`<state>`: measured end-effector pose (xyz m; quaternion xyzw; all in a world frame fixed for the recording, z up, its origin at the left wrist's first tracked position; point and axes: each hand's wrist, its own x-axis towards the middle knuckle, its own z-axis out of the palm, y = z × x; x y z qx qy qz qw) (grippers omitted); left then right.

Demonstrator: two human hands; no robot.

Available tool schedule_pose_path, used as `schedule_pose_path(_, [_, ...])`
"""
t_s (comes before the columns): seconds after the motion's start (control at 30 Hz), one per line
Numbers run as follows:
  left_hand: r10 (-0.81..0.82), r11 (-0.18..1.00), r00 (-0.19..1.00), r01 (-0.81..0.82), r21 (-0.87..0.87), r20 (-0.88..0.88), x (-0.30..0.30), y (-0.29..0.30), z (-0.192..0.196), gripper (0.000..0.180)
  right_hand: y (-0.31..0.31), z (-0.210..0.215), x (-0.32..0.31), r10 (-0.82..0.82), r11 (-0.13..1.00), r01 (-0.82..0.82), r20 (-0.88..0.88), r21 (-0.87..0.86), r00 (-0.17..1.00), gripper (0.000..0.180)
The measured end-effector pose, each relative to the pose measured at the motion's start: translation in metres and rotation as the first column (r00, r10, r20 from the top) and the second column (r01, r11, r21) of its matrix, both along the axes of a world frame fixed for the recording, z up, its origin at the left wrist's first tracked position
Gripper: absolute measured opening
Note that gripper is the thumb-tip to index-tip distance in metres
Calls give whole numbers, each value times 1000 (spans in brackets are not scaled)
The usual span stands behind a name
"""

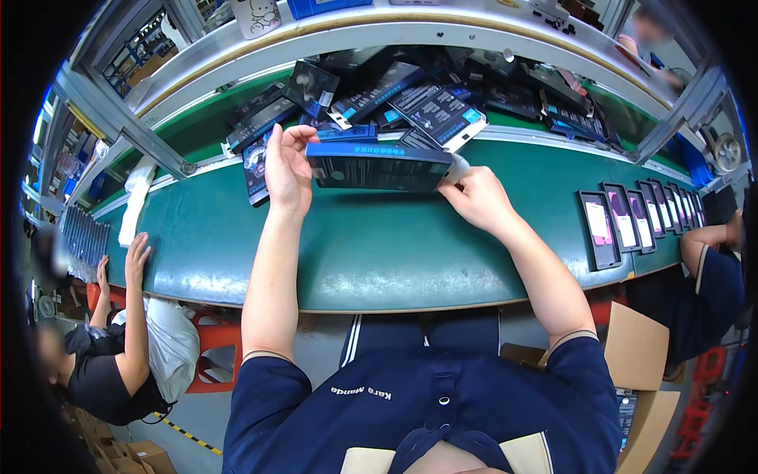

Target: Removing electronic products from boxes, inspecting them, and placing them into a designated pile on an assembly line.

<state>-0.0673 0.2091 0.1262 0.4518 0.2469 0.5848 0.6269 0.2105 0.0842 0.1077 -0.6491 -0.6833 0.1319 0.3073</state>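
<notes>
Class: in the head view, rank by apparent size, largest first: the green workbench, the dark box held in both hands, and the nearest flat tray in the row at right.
1. Green workbench.
2. Dark box.
3. Nearest flat tray; it sits toward the fisheye rim, so its true size against the box is unsure.

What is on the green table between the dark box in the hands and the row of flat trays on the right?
Nothing: the head view shows only bare green table between the dark box and the row of trays.
</notes>
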Motion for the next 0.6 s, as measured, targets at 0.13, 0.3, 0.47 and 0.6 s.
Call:
schedule_pose_path(0.13, [-31, 999, 999, 31, -34, -12, 0, -2, 3, 49, -8, 22, -2, 43, 987, -21, 138, -159, 989, 29])
schedule_pose_path(0.3, [8, 1000, 999, -8, 14, -52, 1, -1, 1, 50, -5, 14, -4, 28, 985, -9, 105, -175, 994, 26])
schedule_pose_path(0.47, [71, 989, 997, -68, -130, 16, 19, -24, 22, 51, -4, 4, -4, 66, 993, -41, -232, 111, 970, 26])
schedule_pose_path(0.6, [-24, 998, 999, 25, -56, 27, 7, -8, 8, 50, -3, 1, -1, 118, 983, -67, -309, 172, 944, 20])
